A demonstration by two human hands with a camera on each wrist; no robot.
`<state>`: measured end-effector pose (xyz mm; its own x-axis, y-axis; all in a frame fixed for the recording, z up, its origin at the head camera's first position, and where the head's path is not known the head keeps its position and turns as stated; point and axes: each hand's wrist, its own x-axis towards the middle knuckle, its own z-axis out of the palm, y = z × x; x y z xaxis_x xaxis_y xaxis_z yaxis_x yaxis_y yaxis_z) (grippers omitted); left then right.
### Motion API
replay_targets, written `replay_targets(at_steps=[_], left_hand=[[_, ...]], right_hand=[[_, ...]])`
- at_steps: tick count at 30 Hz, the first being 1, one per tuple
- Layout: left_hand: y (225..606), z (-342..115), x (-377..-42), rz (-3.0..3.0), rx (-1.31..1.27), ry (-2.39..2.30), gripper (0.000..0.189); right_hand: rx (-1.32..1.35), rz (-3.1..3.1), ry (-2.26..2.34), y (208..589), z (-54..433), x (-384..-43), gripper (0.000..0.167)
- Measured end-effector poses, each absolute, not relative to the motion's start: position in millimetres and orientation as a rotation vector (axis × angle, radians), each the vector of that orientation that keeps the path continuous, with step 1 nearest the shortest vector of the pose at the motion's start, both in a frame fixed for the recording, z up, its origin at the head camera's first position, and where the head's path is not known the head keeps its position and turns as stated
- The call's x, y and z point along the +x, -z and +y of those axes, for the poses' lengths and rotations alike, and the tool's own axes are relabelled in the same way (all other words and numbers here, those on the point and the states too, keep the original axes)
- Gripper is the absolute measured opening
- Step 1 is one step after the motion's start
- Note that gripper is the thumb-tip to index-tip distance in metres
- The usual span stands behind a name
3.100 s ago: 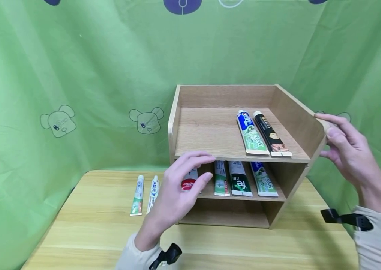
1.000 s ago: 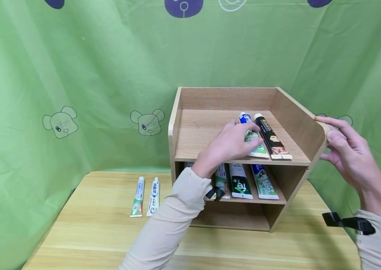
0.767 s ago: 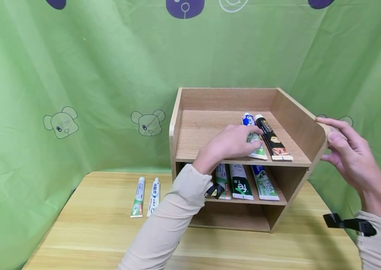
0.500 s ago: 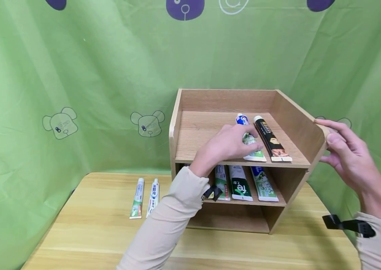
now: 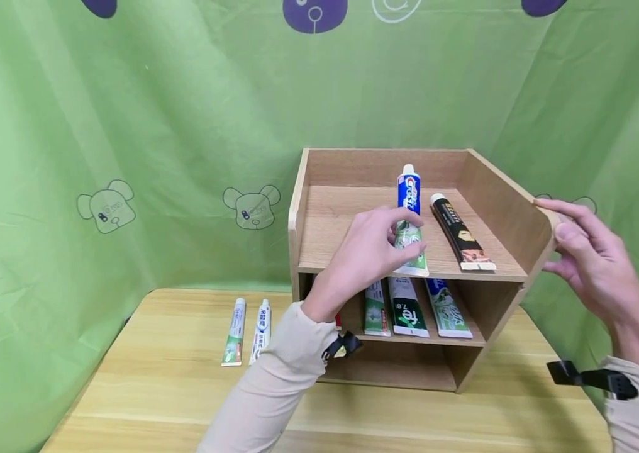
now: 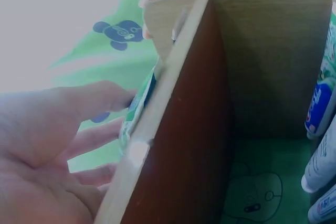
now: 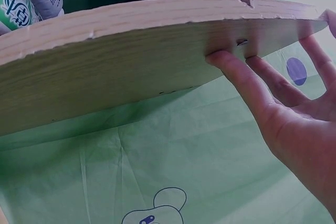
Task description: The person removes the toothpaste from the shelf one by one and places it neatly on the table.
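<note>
My left hand (image 5: 367, 245) pinches a blue-and-green Crest toothpaste tube (image 5: 409, 192) between thumb and fingers, over the front of the top tier. The cap end is tipped up. Seen from the left wrist, the tube (image 6: 140, 98) is close beside the board edge. To its right a black toothpaste tube (image 5: 458, 229) lies on the same tier. My right hand (image 5: 597, 258) grips the front corner of the right side panel of the wooden shelf (image 5: 503, 214). In the right wrist view its fingers (image 7: 239, 74) press the panel's outer face.
Several toothpaste tubes lie on the middle tier, including a dark green one (image 5: 407, 311) and a blue-green one (image 5: 446, 308). Two more, a green-white tube (image 5: 233, 333) and a white-blue tube (image 5: 261, 330), lie on the table (image 5: 155, 377) left of the shelf. A green curtain (image 5: 183, 126) hangs behind.
My left hand has come up from the shelf's front to the Crest tube, taken hold of it, and shifted it left, away from the black tube, cap end rising. The right hand stays put.
</note>
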<state>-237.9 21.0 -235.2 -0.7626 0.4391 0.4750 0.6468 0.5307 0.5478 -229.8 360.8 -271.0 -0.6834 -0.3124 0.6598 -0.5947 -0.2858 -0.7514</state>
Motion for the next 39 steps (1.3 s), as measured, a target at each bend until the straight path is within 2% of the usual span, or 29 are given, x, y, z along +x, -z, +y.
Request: replay_targets(at_steps=[15,22,30,39], left_hand=[[248.5,12.8,-230.0,-2.216,-0.89,1.656,0.038],[251.8,7.9,-223.4,-2.083,-1.01,1.856,0.039],[259.2,2.1,-214.6,-1.947,-1.15,1.912,0.04],[270.8,-1.4,-206.6,-1.85,-1.195,1.944,0.04]], right_hand=[[1.164,-1.733,-2.075,271.0,364.0,-230.8,0.047],[1.152,-1.729,-2.088,270.8,364.5,-231.3,0.047],[1.158,-1.724,-2.088,271.2,364.1,-231.5,0.047],[1.15,-1.725,-2.092,270.8,364.5,-230.6,0.048]])
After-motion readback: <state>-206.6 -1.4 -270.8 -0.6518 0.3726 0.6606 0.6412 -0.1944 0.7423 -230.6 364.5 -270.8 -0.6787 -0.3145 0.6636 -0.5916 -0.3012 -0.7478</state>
